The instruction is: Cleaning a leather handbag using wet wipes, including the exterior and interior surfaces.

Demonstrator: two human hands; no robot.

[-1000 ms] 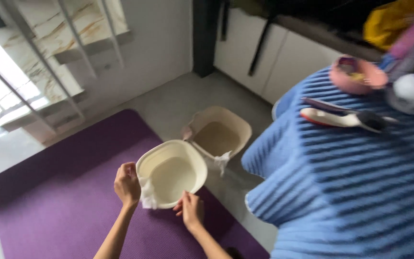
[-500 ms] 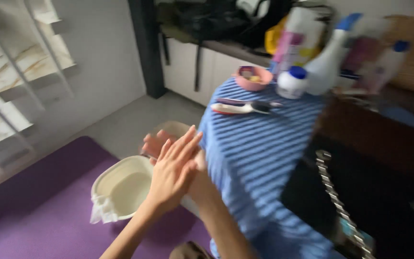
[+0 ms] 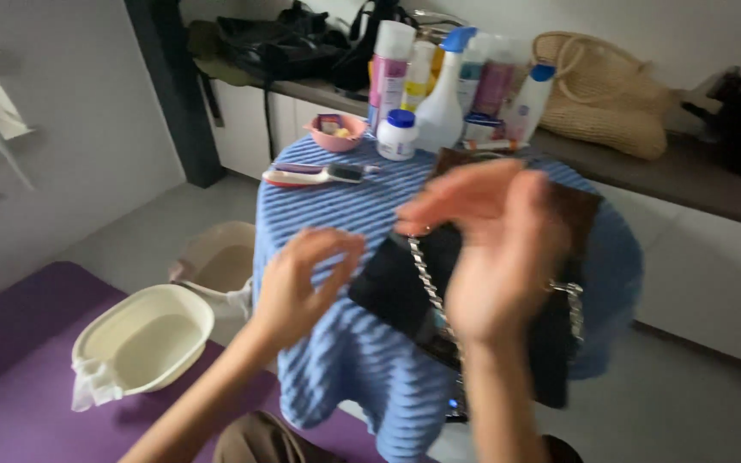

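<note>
Now both the left hand (image 3: 302,283) and right hand (image 3: 495,249) hover loosely spread, holding nothing, above the black bag (image 3: 396,287)

At lower left a cream plastic oval basin (image 3: 143,340) with a white cloth (image 3: 94,383) over its rim sits on a purple mat (image 3: 10,343). A second cream tub (image 3: 216,257) stands just behind it. At top centre stand a white spray bottle (image 3: 441,101), a pink bowl (image 3: 337,130) and a hairbrush (image 3: 315,175); a woven straw bag (image 3: 602,90) rests on the counter (image 3: 713,184) at upper right.
</note>
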